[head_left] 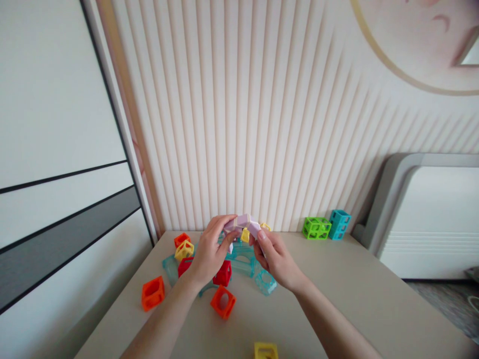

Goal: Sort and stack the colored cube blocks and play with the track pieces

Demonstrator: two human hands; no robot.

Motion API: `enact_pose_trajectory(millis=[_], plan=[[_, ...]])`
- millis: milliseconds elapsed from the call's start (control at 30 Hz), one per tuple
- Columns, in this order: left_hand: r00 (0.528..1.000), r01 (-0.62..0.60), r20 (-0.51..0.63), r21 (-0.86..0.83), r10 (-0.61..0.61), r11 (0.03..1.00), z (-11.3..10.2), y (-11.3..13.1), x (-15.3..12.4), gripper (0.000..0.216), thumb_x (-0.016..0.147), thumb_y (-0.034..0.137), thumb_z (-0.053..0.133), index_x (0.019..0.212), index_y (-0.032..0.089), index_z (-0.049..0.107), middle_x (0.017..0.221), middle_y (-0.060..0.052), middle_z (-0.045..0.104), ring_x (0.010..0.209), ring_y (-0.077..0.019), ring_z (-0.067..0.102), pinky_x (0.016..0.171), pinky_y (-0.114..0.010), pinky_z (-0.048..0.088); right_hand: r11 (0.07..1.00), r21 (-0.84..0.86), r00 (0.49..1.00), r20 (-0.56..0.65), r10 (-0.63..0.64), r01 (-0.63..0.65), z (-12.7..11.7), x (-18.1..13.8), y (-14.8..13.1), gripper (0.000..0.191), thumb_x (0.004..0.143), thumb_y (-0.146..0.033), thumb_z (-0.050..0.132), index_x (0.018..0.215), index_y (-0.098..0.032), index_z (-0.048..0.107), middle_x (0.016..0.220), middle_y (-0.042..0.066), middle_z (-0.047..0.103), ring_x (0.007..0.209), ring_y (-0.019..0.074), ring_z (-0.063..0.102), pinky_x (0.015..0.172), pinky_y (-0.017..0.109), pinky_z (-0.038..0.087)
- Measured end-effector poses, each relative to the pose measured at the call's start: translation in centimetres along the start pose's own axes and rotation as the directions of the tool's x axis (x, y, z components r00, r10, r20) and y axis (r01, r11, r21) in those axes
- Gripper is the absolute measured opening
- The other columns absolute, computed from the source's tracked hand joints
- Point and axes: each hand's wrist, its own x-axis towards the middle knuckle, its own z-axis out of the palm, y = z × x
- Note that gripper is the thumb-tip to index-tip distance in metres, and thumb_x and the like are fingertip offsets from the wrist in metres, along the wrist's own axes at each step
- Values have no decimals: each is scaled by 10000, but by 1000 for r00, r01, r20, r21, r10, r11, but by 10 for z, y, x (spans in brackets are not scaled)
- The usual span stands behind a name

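Both hands meet above the beige table (337, 299) and hold a pale purple block piece (244, 222) between them. My left hand (209, 252) pinches its left end with thumb and fingers. My right hand (275, 259) grips its right end. A small yellow block (245, 235) shows just under the purple piece, between the hands. Below the hands lie translucent teal arch pieces (243, 262) and a red hollow cube (223, 274).
Orange hollow cubes (152, 293) (223, 301) (181, 239), a yellow cube (184, 250) and a yellow cube at the front edge (266, 351) lie scattered. A green cube (316, 228) and a teal cube (339, 224) stand by the ribbed wall. A grey and white cabinet (422, 214) stands at the right.
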Motion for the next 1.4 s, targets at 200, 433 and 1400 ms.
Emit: enact_pose_trajectory(millis=[200,433,1400], plan=[[984,-137,-103,79,145,987,-4,-2,-1,220,986,260,521,1202,248,563,1210,-74,646,1217,-221,572,1069,-406,450,986,164,991,130,16,-37,2,-1,8,534,950,-689,371,749,-209,491,378,-111,350,311,59,226,346,195,172],[966,-218,-99,172,237,961,-15,8,0,244,964,255,569,1206,242,595,1111,-66,686,1106,-220,616,991,-375,480,932,346,948,319,-6,-110,-5,-1,12,506,943,-702,383,839,-222,503,386,-137,310,297,63,183,346,186,190],[633,433,-17,-821,-774,373,1,14,7,495,663,504,784,1001,153,696,785,-9,700,529,-115,612,477,-212,441,593,-745,932,107,-345,305,28,-7,32,426,997,-455,446,1298,-154,434,931,95,694,739,229,668,647,287,471]])
